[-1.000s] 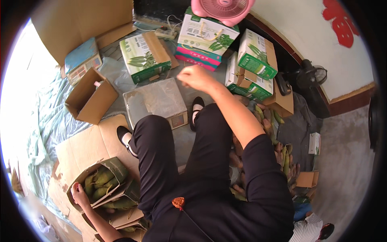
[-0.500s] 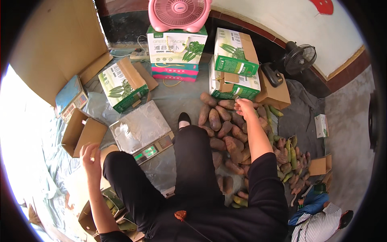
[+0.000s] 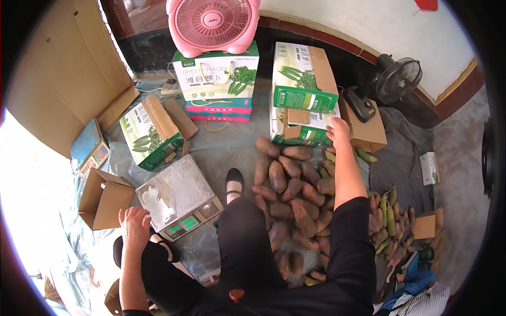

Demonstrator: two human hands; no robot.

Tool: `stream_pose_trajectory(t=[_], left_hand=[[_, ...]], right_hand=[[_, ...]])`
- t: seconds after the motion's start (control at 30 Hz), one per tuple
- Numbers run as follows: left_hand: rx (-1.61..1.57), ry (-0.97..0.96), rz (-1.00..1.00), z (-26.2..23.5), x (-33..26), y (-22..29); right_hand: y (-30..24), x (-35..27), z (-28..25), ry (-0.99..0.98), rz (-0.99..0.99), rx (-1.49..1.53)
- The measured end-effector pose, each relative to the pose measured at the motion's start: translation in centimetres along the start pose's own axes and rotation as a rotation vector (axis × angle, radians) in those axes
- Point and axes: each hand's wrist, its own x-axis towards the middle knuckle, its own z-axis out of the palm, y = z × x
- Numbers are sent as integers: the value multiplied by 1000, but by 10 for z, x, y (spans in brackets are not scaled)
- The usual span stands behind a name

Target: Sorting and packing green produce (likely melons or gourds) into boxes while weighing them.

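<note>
The lower carton is sitting at 2 o'clock from the view's centre, with the upper carton resting on it. At its 3 o'clock edge the right hand is hanging, fingers partly bent; whether it is touching or gripping anything, I cannot tell. The step seems to be finding a hold there; the next move would be calling for a careful grip without tipping the upper carton. Roots are lying at 6 o'clock. At 8 o'clock the left hand is hovering, loosely curled and apparently empty, beside the scale.
</note>
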Motion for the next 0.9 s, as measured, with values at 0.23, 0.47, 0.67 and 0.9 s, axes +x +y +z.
stream_pose_trajectory(t=[0.23,0.47,0.67,0.9], left_hand=[[15,-5,-26,-1,6,-4],[32,-53,-69,-1,9,-12],[9,-73,-91,1,12,-12],[12,-91,-89,-4,8,-13]], right_hand=[[-30,34,18,24,-89,82],[-43,53,43,50,-124,43],[-34,79,33,43,-117,-89],[-28,72,35,70,-257,-71]])
